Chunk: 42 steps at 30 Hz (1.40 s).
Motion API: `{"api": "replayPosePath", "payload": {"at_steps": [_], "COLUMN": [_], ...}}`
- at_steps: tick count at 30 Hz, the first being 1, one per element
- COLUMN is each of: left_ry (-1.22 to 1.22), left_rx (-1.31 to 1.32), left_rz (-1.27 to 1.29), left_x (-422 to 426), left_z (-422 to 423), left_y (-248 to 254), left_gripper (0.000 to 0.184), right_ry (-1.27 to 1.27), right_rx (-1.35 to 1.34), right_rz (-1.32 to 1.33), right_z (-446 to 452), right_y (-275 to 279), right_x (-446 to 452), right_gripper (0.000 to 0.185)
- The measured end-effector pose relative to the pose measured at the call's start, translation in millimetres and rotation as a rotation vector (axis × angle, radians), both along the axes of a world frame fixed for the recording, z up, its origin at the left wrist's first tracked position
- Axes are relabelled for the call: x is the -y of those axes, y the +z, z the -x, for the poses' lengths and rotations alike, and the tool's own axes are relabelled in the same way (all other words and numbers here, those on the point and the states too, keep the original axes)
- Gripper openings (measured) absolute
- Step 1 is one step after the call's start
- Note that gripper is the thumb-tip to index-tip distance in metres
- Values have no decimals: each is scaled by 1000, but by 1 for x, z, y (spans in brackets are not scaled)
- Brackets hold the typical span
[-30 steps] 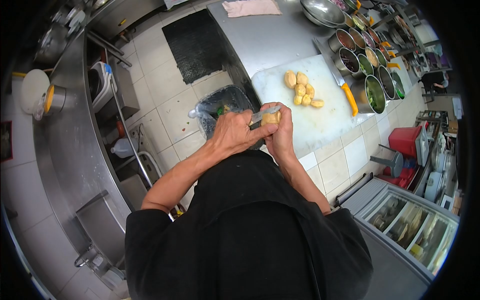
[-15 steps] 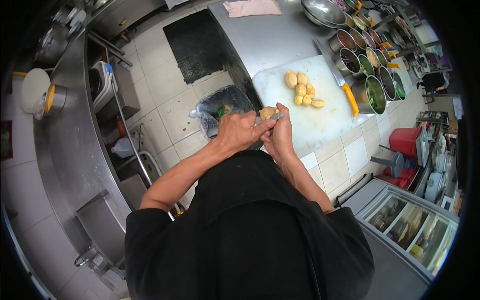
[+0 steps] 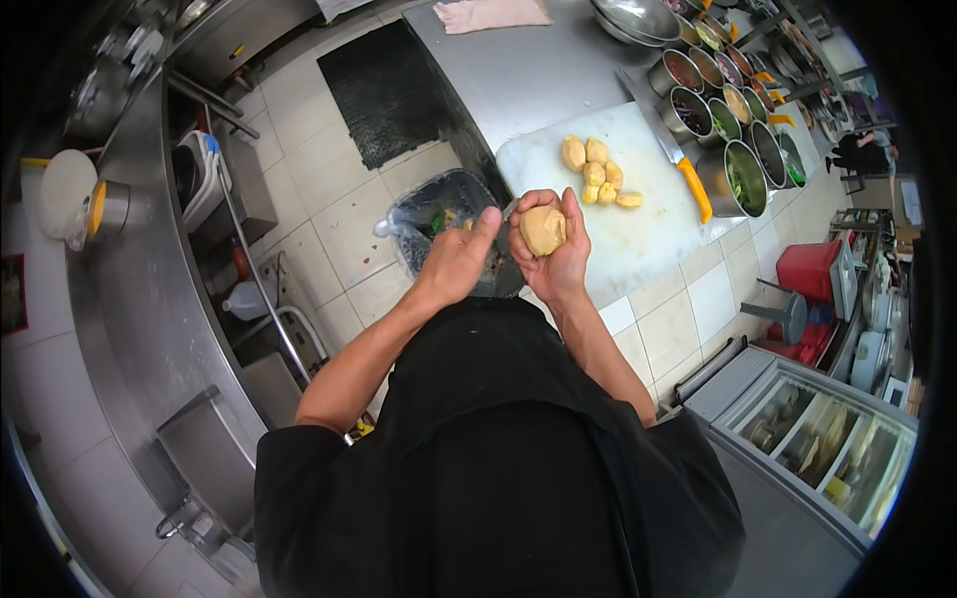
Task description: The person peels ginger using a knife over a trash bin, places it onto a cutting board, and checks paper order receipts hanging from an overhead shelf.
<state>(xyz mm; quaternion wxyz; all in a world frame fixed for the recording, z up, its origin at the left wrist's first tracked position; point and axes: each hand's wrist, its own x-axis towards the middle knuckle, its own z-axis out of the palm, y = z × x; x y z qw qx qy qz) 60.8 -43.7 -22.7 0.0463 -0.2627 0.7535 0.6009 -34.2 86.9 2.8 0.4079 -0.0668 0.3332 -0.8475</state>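
Observation:
In my right hand (image 3: 570, 261) rests a peeled, pale yellow potato (image 3: 542, 231), cupped by the fingers with its top showing. My left hand (image 3: 457, 263) is just to its left, fingers curled and thumb stretched out. A small grey tool, apparently a peeler (image 3: 509, 208), shows between that thumb and the potato; its handle is hidden in the hand. Both hands are in front of my black apron, beside a bin (image 3: 407, 211) lined with clear plastic, with scraps inside. Several peeled potatoes (image 3: 595, 174) lie grouped on the white cutting board (image 3: 648, 239).
A yellow-handled knife (image 3: 692, 189) lies along the board's right edge. Beyond it stand several metal pots (image 3: 741, 179) of chopped food. A pink cloth (image 3: 493, 14) and metal bowls (image 3: 638, 22) sit farther back. At left runs a steel counter (image 3: 164, 329).
My hands have moved apart. The left has drawn back to the left with the grey tool; the right has turned palm up, bringing the potato into fuller view.

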Motion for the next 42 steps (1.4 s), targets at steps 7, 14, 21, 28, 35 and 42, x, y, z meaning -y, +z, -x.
{"api": "replayPosePath", "payload": {"at_steps": [7, 14, 21, 28, 35, 42], "left_ry": [-237, -336, -393, -352, -253, -285], "left_rx": [-254, -417, -416, -502, -539, -387], "left_rz": [478, 695, 707, 717, 707, 501], "left_x": [1, 0, 3, 1, -9, -3], "left_z": [8, 16, 18, 18, 17, 15], "left_y": [64, 73, 69, 46, 29, 18], "left_gripper": [81, 86, 85, 77, 74, 71], "right_ry": [-144, -75, -97, -135, -208, 13], "right_rx": [-304, -513, -643, -293, -262, -1], "right_rz": [-88, -106, -247, -241, -473, -367], "right_z": [-10, -6, -8, -13, -14, -15], "right_y": [0, -1, 4, -6, 2, 11], "right_x": [-1, -10, -12, -10, -8, -5], "right_gripper": [42, 29, 23, 22, 24, 27]}}
